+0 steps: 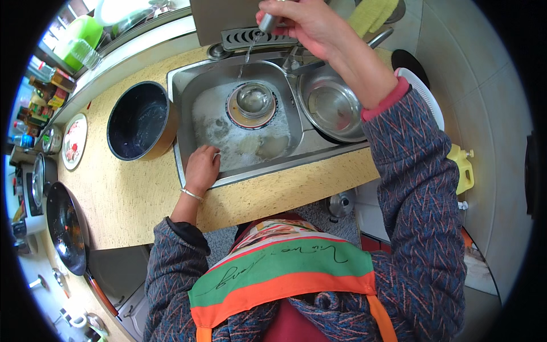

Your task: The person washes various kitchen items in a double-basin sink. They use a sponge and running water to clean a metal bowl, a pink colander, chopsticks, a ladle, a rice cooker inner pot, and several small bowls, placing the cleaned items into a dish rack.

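Observation:
Above the back of the steel sink [239, 173], my right hand [295, 21] grips the metal spray head [269, 22] of the faucet, and a thin stream of water falls from it. In the left basin, among suds, a small round bowl [254, 99] with water in it sits on a patterned plate [233, 115]. My left hand [203, 164] rests at the front left corner of this basin, fingers over the rim; whether it holds anything below the fingers cannot be seen. A wide metal basin [335, 109] stands in the right sink bowl.
A deep dark-lined pot [139, 122] stands left of the sink. Farther left are a plate of food [74, 143], a wok [66, 228] and several bottles [53, 79]. A white basket [421, 92] leans at the right wall, near a yellow jug [461, 169].

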`<state>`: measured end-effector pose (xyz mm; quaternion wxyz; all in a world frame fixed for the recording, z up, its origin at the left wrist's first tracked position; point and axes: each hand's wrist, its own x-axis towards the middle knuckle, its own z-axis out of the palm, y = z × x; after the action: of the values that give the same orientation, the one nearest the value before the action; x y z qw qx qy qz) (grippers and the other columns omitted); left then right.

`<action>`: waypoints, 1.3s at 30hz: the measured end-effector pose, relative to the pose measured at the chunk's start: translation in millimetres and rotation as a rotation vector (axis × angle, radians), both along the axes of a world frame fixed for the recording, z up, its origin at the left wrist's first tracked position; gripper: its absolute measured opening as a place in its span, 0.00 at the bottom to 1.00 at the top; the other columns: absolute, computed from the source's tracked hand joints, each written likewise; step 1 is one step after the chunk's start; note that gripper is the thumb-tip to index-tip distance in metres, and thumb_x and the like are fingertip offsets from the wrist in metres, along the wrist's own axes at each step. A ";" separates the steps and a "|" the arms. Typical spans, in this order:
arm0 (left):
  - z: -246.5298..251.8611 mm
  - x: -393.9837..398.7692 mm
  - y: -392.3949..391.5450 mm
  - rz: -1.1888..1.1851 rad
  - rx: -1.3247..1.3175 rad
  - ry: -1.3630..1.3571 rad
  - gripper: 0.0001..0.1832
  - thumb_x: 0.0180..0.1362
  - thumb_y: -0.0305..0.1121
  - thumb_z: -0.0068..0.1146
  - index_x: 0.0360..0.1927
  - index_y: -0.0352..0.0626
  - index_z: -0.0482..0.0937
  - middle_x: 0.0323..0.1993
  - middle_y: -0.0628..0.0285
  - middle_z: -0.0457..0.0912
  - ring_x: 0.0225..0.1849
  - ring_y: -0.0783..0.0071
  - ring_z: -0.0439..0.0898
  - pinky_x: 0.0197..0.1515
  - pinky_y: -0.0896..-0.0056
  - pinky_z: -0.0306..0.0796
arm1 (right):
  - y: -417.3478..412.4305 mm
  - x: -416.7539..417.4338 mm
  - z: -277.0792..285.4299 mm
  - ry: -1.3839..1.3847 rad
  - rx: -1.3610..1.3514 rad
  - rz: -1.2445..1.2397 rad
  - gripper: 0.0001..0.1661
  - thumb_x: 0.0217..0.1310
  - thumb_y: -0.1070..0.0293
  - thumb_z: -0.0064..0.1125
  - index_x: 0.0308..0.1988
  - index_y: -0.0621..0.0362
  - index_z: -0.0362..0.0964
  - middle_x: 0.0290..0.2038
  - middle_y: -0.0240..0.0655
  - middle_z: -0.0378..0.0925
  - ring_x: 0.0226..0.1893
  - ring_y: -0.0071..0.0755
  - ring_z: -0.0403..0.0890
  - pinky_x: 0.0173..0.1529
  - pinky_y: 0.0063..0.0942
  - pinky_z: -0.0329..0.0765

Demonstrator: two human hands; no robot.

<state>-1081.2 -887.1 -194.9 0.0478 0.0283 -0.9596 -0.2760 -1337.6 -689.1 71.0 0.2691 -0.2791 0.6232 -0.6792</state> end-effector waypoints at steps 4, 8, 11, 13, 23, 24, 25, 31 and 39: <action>3.0 0.3 1.9 -0.003 -0.008 0.001 0.08 0.60 0.31 0.57 0.39 0.42 0.83 0.38 0.53 0.81 0.44 0.50 0.80 0.49 0.53 0.72 | 63.7 11.3 8.4 0.112 0.128 -0.027 0.15 0.67 0.67 0.59 0.51 0.59 0.70 0.39 0.34 0.82 0.42 0.28 0.81 0.49 0.26 0.77; 1.0 1.6 1.5 -0.010 -0.015 -0.010 0.08 0.60 0.32 0.57 0.39 0.42 0.84 0.38 0.54 0.82 0.45 0.51 0.80 0.49 0.53 0.72 | 115.1 26.9 18.5 0.247 0.261 -0.232 0.12 0.65 0.68 0.58 0.47 0.59 0.70 0.36 0.34 0.81 0.40 0.28 0.81 0.47 0.26 0.76; -1.3 5.0 -1.5 -0.005 -0.023 -0.004 0.08 0.60 0.33 0.57 0.39 0.42 0.84 0.38 0.54 0.82 0.44 0.51 0.80 0.49 0.53 0.71 | 148.8 18.7 16.1 0.509 0.473 -0.423 0.13 0.66 0.65 0.57 0.47 0.60 0.70 0.35 0.35 0.80 0.38 0.28 0.81 0.45 0.27 0.76; 2.4 4.6 0.8 0.001 -0.014 -0.015 0.08 0.60 0.32 0.58 0.38 0.41 0.84 0.38 0.53 0.83 0.44 0.50 0.80 0.49 0.53 0.73 | 173.7 8.6 14.1 0.747 0.680 -0.558 0.15 0.67 0.63 0.55 0.47 0.62 0.69 0.34 0.36 0.80 0.37 0.29 0.82 0.45 0.28 0.76; 2.4 -0.8 5.8 -0.005 -0.014 -0.026 0.09 0.58 0.34 0.59 0.39 0.43 0.84 0.37 0.54 0.82 0.42 0.50 0.80 0.48 0.52 0.72 | 211.0 -107.2 4.2 0.852 1.121 -1.050 0.30 0.66 0.51 0.51 0.51 0.70 0.65 0.46 0.64 0.79 0.50 0.68 0.80 0.53 0.52 0.76; 3.8 -3.7 6.8 -0.011 -0.011 -0.022 0.09 0.58 0.34 0.59 0.39 0.43 0.84 0.37 0.54 0.82 0.42 0.50 0.80 0.48 0.52 0.72 | 211.9 -111.4 4.6 0.853 1.106 -1.084 0.31 0.66 0.50 0.52 0.52 0.70 0.66 0.46 0.64 0.79 0.51 0.68 0.79 0.53 0.52 0.76; 4.8 1.1 2.8 0.006 -0.019 -0.033 0.09 0.58 0.34 0.59 0.39 0.43 0.84 0.37 0.54 0.82 0.42 0.50 0.80 0.48 0.52 0.72 | 203.2 -113.9 -7.6 0.827 1.071 -1.088 0.30 0.65 0.49 0.53 0.49 0.70 0.69 0.43 0.62 0.80 0.48 0.66 0.81 0.51 0.50 0.77; 5.2 3.2 3.0 0.014 -0.004 -0.024 0.08 0.58 0.34 0.60 0.38 0.43 0.84 0.36 0.55 0.81 0.42 0.50 0.80 0.48 0.53 0.72 | 181.8 -57.4 -123.8 0.397 0.790 -0.719 0.19 0.59 0.57 0.62 0.31 0.65 0.79 0.23 0.47 0.81 0.24 0.47 0.83 0.36 0.39 0.80; 3.9 3.0 1.7 -0.014 -0.016 -0.029 0.08 0.58 0.33 0.59 0.38 0.43 0.83 0.36 0.56 0.81 0.42 0.52 0.79 0.47 0.53 0.71 | 108.9 -46.5 -171.7 1.187 0.962 -0.514 0.15 0.62 0.70 0.55 0.49 0.52 0.77 0.47 0.41 0.80 0.48 0.52 0.81 0.52 0.46 0.77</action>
<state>-1078.3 -885.5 -191.0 0.0320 0.0252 -0.9625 -0.2683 -1384.1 -580.2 -100.7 -0.1808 -0.2949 0.9311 -0.1155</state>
